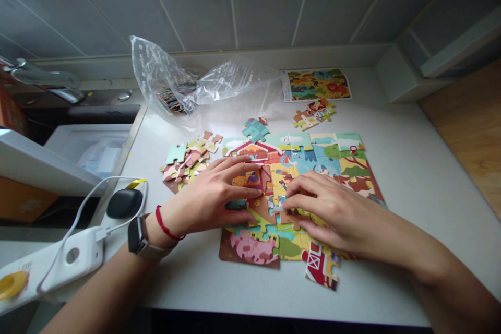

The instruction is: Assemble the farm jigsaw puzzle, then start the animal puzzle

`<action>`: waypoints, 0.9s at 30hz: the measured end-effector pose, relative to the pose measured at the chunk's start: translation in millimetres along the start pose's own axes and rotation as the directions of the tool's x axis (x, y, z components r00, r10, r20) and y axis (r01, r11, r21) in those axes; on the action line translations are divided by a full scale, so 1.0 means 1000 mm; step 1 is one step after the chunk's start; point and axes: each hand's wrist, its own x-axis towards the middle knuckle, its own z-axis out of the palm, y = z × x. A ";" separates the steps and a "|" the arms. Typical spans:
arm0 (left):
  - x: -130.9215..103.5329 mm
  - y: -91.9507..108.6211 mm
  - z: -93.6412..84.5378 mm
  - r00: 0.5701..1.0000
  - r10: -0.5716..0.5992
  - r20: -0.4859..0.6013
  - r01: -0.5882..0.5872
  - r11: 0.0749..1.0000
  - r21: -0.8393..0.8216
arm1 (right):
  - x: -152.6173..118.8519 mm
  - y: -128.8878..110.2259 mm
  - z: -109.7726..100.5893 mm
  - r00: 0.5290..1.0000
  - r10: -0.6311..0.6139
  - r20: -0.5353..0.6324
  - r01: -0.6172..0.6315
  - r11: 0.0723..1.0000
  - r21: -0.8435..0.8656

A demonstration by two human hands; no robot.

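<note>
A partly joined farm puzzle (289, 245) lies on the white counter. Flat over its left part rests my left hand (223, 190), fingers spread, with nothing held. My right hand (324, 209) is over the middle of the puzzle, its fingers curled down with their tips on the pieces; whether it grips a piece is too small to tell. A red barn piece (321, 266) overlaps the puzzle's lower edge, below my right hand. Teal pieces (255, 130) lie at the top edge. A heap of loose pieces (188, 162) sits left of the puzzle.
Behind the puzzle are a clear plastic bag (227, 83) holding more pieces, a picture card (317, 85) and a small pile of pieces (314, 115). At the left are a sink with a faucet (50, 83), a black round case (124, 203) and a white power strip (74, 258) with a cable.
</note>
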 end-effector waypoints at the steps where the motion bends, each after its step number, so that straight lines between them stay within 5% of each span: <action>1: 0.000 0.000 0.000 1.000 0.001 0.000 -0.001 1.000 0.001 | 0.000 0.001 0.000 1.000 0.000 -0.006 0.000 1.000 -0.005; 27: 0.001 0.001 0.004 1.000 -0.009 -0.005 0.009 0.999 0.043 | 0.003 -0.008 0.000 0.999 -0.010 -0.038 0.006 0.995 -0.104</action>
